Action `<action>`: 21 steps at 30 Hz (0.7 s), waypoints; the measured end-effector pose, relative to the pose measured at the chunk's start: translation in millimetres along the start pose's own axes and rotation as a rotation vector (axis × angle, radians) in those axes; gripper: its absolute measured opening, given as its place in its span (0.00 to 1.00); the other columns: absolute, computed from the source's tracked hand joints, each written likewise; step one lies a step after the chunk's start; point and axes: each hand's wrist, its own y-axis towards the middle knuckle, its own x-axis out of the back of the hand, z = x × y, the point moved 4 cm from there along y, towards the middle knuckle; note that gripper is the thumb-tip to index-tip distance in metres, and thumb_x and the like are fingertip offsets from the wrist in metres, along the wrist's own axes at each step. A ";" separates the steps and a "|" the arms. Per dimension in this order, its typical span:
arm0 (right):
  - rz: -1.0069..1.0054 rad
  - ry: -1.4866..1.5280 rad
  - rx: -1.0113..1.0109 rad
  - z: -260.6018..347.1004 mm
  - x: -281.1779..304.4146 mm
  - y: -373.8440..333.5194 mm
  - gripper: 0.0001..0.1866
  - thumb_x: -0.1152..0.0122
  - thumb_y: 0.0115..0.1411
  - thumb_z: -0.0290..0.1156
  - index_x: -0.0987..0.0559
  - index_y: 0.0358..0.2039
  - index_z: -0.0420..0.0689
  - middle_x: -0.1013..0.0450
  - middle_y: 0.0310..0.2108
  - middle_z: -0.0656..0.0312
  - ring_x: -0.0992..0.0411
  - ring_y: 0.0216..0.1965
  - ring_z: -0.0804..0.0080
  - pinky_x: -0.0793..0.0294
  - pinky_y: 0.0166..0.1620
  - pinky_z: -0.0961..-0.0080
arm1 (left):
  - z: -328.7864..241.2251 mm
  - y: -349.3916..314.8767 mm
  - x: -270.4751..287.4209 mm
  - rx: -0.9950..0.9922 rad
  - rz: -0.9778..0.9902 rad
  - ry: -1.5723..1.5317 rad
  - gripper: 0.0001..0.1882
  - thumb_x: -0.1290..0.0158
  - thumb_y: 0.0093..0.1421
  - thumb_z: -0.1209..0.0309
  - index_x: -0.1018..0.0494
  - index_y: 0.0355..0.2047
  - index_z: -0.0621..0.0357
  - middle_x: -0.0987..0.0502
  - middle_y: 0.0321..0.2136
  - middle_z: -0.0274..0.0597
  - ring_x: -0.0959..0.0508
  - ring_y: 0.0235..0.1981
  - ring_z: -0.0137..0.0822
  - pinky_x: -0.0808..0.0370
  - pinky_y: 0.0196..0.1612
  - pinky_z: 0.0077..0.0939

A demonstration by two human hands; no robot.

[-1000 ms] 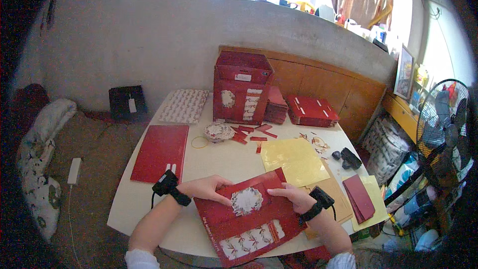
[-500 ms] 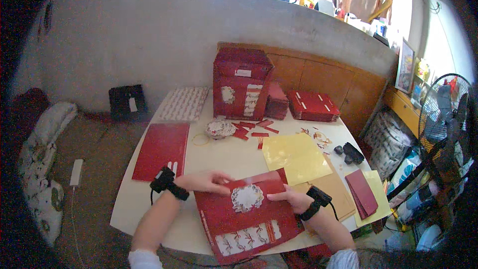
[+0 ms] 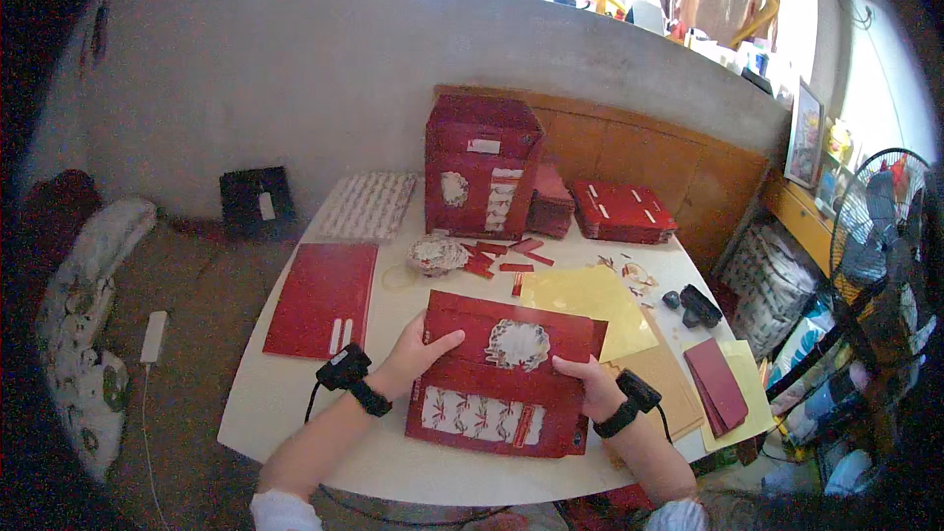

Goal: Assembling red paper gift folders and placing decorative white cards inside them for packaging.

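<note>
A dark red cardboard packet [image 3: 462,380], flat and slightly tilted, is held over the near part of the table between my two hands. On its face are a white lace-like cut-out [image 3: 518,345] and, lower down, a white strip with a plant pattern [image 3: 470,417]. My left hand [image 3: 415,352] grips the left edge, thumb on top and the other fingers mostly hidden behind. Around the right edge is my right hand [image 3: 593,386], its thumb pressing on the front near the cut-out.
Similar red packets stand in a tall pile [image 3: 482,123] at the back, beside a flat red stack [image 3: 624,206]. White lacy pieces [image 3: 438,254] and red strips [image 3: 531,246] lie mid-table. A red sheet [image 3: 320,295] is left; yellow paper [image 3: 590,300] and maroon cards [image 3: 716,383] are right.
The packet has risen away from me, turned more level and shifted slightly right. My left hand, earlier over its top left corner, now grips its left edge.
</note>
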 end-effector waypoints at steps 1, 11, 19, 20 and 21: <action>0.002 -0.002 -0.002 1.5 -2.6 -1.9 0.21 0.47 0.51 0.27 0.35 0.47 0.43 0.33 0.44 0.60 0.33 0.44 0.67 0.35 0.49 0.68 | -4.3 -1.7 -1.3 -0.003 0.001 -0.015 0.25 0.48 0.53 0.70 0.44 0.49 0.64 0.32 0.44 0.42 0.31 0.44 0.29 0.32 0.46 0.24; -0.024 0.006 -0.056 13.0 -10.8 -12.9 0.22 0.45 0.46 0.25 0.31 0.45 0.42 0.31 0.43 0.59 0.31 0.43 0.64 0.34 0.48 0.65 | -1.1 0.3 4.5 -0.163 0.015 0.095 0.25 0.49 0.53 0.70 0.45 0.49 0.65 0.33 0.44 0.43 0.32 0.44 0.29 0.35 0.48 0.25; 0.062 0.061 -0.027 15.8 -14.9 -10.5 0.22 0.47 0.46 0.23 0.32 0.46 0.42 0.31 0.43 0.57 0.31 0.43 0.62 0.34 0.49 0.64 | -1.3 -3.3 1.8 -0.148 0.002 0.092 0.26 0.49 0.53 0.72 0.45 0.49 0.65 0.33 0.44 0.44 0.32 0.45 0.29 0.35 0.48 0.24; 0.052 0.073 -0.015 12.4 -6.5 -8.3 0.23 0.46 0.46 0.24 0.32 0.46 0.42 0.31 0.44 0.57 0.32 0.43 0.62 0.34 0.49 0.64 | -2.4 -3.5 0.6 -0.150 0.003 0.088 0.26 0.49 0.53 0.72 0.45 0.49 0.65 0.33 0.44 0.44 0.32 0.45 0.29 0.35 0.48 0.24; 0.042 0.084 -0.003 9.1 2.1 -6.2 0.24 0.46 0.45 0.24 0.33 0.46 0.42 0.32 0.44 0.57 0.32 0.44 0.61 0.35 0.49 0.63 | -4.2 -3.8 -0.8 -0.169 0.011 0.095 0.26 0.49 0.53 0.72 0.45 0.50 0.65 0.33 0.44 0.43 0.32 0.45 0.29 0.34 0.48 0.24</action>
